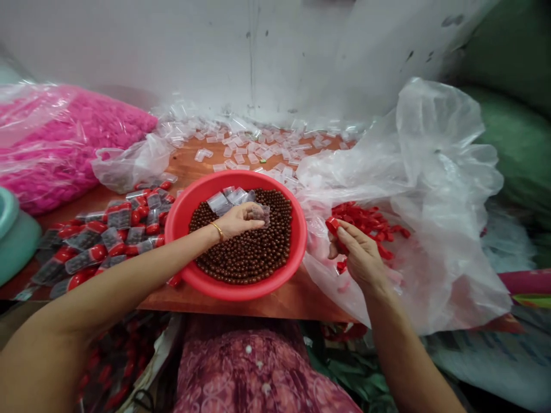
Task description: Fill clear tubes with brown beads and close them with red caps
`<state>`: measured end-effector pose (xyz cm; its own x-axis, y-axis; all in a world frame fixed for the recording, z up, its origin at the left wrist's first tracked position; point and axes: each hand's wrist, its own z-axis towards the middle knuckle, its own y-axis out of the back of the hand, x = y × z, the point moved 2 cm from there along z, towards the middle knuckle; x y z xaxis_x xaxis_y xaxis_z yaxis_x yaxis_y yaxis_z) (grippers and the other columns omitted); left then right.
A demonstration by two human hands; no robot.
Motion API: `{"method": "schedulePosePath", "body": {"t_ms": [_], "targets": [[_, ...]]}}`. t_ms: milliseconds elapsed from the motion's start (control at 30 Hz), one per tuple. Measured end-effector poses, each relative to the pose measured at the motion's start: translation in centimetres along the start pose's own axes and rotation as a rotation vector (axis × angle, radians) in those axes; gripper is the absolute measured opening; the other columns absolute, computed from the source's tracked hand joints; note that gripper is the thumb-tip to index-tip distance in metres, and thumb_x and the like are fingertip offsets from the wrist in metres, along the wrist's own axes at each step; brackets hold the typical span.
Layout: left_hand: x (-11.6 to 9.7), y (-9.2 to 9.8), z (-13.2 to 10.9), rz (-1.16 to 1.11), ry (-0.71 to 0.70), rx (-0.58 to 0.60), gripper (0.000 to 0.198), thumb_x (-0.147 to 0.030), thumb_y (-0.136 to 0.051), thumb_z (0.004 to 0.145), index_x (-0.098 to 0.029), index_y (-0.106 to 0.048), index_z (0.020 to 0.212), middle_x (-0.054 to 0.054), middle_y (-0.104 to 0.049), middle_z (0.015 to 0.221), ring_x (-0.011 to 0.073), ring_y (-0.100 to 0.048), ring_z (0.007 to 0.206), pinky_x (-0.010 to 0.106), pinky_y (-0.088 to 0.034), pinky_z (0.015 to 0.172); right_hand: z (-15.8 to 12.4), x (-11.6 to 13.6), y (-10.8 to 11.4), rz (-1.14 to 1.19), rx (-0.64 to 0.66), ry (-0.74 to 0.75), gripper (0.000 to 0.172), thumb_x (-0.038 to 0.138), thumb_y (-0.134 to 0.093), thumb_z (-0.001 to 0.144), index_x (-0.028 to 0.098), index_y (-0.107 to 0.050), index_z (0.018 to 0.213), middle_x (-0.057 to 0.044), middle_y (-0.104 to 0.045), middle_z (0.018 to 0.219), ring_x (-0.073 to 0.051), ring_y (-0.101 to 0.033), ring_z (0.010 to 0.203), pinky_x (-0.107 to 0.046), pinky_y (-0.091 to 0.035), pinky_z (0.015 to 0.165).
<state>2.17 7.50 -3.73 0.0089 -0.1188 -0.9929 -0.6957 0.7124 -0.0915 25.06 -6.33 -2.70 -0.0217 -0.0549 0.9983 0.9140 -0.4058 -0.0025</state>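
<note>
My left hand (241,220) is closed around a small clear plastic container (265,215), over a red basin (236,291) of brown round balls (245,258). More clear containers (228,198) lie on the balls at the back of the basin. To the right, my right hand (355,252) pinches a red cap (332,225) between thumb and fingers. Just behind that hand is a pile of loose red caps (365,221) on a clear plastic bag (413,195).
Filled containers with red caps (116,229) are heaped left of the basin. Behind them sits a bag of pink pieces (86,126). Clear empty containers (258,149) are scattered along the wall. A turquoise pot (15,235) stands at the left edge of the wooden table (284,301).
</note>
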Motion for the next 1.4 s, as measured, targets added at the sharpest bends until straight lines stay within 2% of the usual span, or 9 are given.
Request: {"method": "schedulePosePath", "body": {"t_ms": [267, 433, 600, 700, 800, 967, 1133, 1333, 1400], "targets": [[-1.2, -1.7, -3.2, -0.144, 0.04, 0.078, 0.046, -0.032, -0.081, 0.059, -0.011, -0.059, 0.094, 0.002, -0.064, 0.084, 0.0115, -0.059, 0.077, 0.032, -0.05, 0.081, 1.2, 1.9, -6.5, -0.106, 0.24, 0.127, 0.038, 0.05, -0.056, 0.078, 0.022, -0.064, 0.103, 0.002, -0.056, 0.065, -0.009, -0.045, 0.047, -0.024, -0.04, 0.045], [-0.7, -1.5, -2.6, -0.041, 0.057, 0.083, 0.038, -0.027, -0.074, 0.066, -0.011, -0.056, 0.095, 0.002, -0.062, 0.082, 0.0113, -0.059, 0.073, 0.03, -0.051, 0.076, 2.5, 2.0, -8.5, -0.502, 0.268, 0.27, 0.03, 0.039, -0.055, 0.077, 0.019, -0.063, 0.098, -0.004, -0.066, 0.083, -0.015, -0.055, 0.064, -0.028, -0.044, 0.059], [-1.0, -0.5, -2.3, 0.706, 0.087, -0.039, 0.025, -0.017, -0.057, 0.076, -0.011, -0.059, 0.101, 0.007, -0.066, 0.09, 0.0196, -0.064, 0.085, 0.034, -0.05, 0.083, 4.1, 2.5, -8.9, -0.972, 0.232, 0.286, 0.016, 0.028, -0.056, 0.073, 0.02, -0.065, 0.085, -0.002, -0.062, 0.065, -0.017, -0.054, 0.059, -0.027, -0.036, 0.056], [-0.9, -0.7, -2.5, 1.251, 0.164, 0.034, 0.02, -0.014, -0.052, 0.077, -0.011, -0.064, 0.093, 0.014, -0.067, 0.095, 0.028, -0.063, 0.096, 0.039, -0.049, 0.086, 5.1, 2.2, -8.9, -0.866, 0.179, 0.306, 0.018, 0.032, -0.053, 0.075, 0.019, -0.063, 0.084, -0.003, -0.063, 0.07, -0.017, -0.055, 0.062, -0.027, -0.038, 0.058], [-0.3, -1.9, -2.0, 1.36, 0.19, 0.125, 0.02, -0.004, -0.05, 0.075, -0.007, -0.065, 0.087, 0.021, -0.066, 0.097, 0.0328, -0.062, 0.099, 0.043, -0.048, 0.087, 5.7, 0.8, -8.8, -0.636, 0.19, 0.282, 0.021, 0.037, -0.052, 0.076, 0.018, -0.061, 0.082, -0.002, -0.063, 0.071, -0.015, -0.055, 0.063, -0.026, -0.041, 0.06], [0.7, -3.6, 0.4, 1.25, 0.173, 0.146, 0.02, 0.002, -0.057, 0.066, -0.008, -0.066, 0.081, 0.02, -0.068, 0.092, 0.0323, -0.063, 0.097, 0.042, -0.049, 0.087, 5.7, -0.5, -8.6, -0.406, 0.112, 0.282, 0.028, 0.043, -0.054, 0.074, 0.019, -0.06, 0.085, -0.001, -0.063, 0.074, -0.015, -0.053, 0.065, -0.026, -0.042, 0.061], [0.1, -2.1, 1.1, 0.999, 0.137, 0.137, 0.023, -0.01, -0.059, 0.073, -0.011, -0.063, 0.096, 0.01, -0.069, 0.094, 0.0198, -0.066, 0.089, 0.03, -0.052, 0.08, 5.3, 0.2, -8.7, -0.431, 0.111, 0.29, 0.027, 0.046, -0.054, 0.075, 0.019, -0.059, 0.08, 0.0, -0.059, 0.069, -0.015, -0.051, 0.062, -0.027, -0.041, 0.06], [-1.5, -0.4, -1.4, -0.107, 0.082, 0.121, 0.043, -0.024, -0.074, 0.068, -0.013, -0.054, 0.104, 0.01, -0.067, 0.099, 0.015, -0.065, 0.087, 0.033, -0.05, 0.086, 5.3, 0.0, -8.3, -0.355, 0.134, 0.26, 0.037, 0.053, -0.039, 0.084, 0.021, -0.056, 0.074, -0.001, -0.055, 0.064, -0.015, -0.051, 0.063, -0.026, -0.041, 0.057], [-1.9, -0.6, -2.2, -0.263, 0.065, 0.097, 0.052, -0.028, -0.081, 0.06, -0.013, -0.055, 0.102, 0.007, -0.067, 0.094, 0.0147, -0.065, 0.086, 0.033, -0.049, 0.087, 5.4, -0.1, -8.2, -0.301, 0.129, 0.223, 0.038, 0.056, -0.041, 0.082, 0.021, -0.054, 0.074, 0.0, -0.052, 0.061, -0.014, -0.047, 0.059, -0.026, -0.039, 0.053]]}}
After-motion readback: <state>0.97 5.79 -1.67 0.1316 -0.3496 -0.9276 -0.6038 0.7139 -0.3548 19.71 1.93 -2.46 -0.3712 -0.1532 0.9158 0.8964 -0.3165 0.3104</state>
